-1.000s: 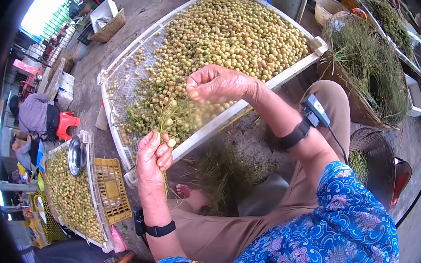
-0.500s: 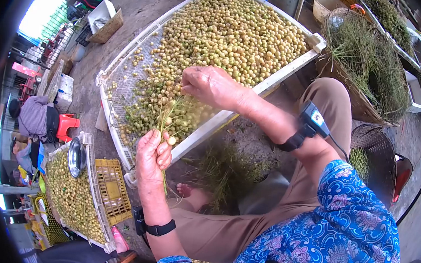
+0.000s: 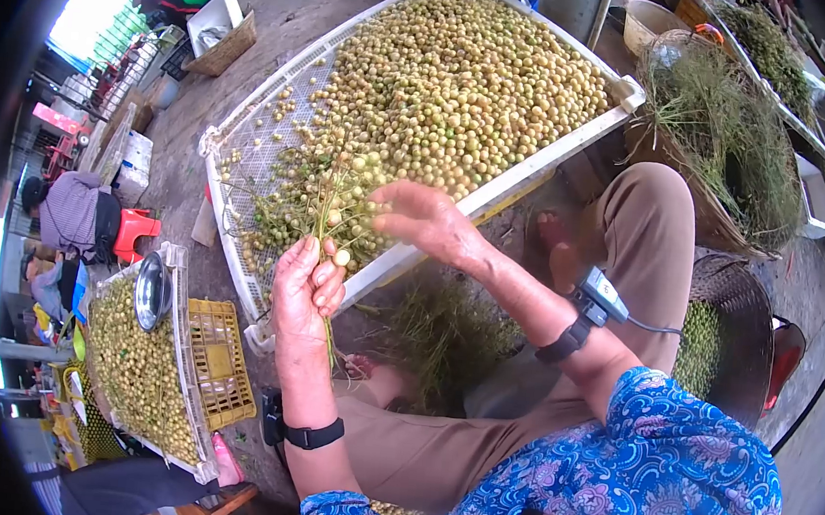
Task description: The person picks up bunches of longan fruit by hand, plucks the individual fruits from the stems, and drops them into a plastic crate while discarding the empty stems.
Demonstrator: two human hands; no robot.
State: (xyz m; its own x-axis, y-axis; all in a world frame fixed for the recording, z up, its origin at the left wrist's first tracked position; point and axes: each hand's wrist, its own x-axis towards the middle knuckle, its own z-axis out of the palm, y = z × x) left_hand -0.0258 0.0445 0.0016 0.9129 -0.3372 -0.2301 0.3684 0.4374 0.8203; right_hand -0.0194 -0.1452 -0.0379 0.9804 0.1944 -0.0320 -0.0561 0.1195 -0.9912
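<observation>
My left hand (image 3: 307, 288) is closed around a bunch of thin green fruit stems (image 3: 327, 201), with a few small round fruits still attached near my thumb. Just to the right of the bunch is my right hand (image 3: 423, 223), its fingers stretched out and apart, slightly blurred, with nothing visible in them. Both hands are over the near edge of a large white mesh tray (image 3: 257, 151), heaped with small round yellow-green fruits (image 3: 468, 76). More fruits on stems (image 3: 291, 188) lie in the tray's near left part.
Stripped stems (image 3: 444, 344) lie on the floor before my legs. At right stand a basket of stems (image 3: 727, 138) and a dark basket of green fruits (image 3: 699, 351). A second fruit tray (image 3: 190, 385) with a metal bowl (image 3: 152, 292) and a yellow crate (image 3: 217, 363) are at left. People sit farther back.
My right hand has come down and right, nearer the bunch, and its curled fingers have opened out. My left hand keeps hold of the stems, nearly in place.
</observation>
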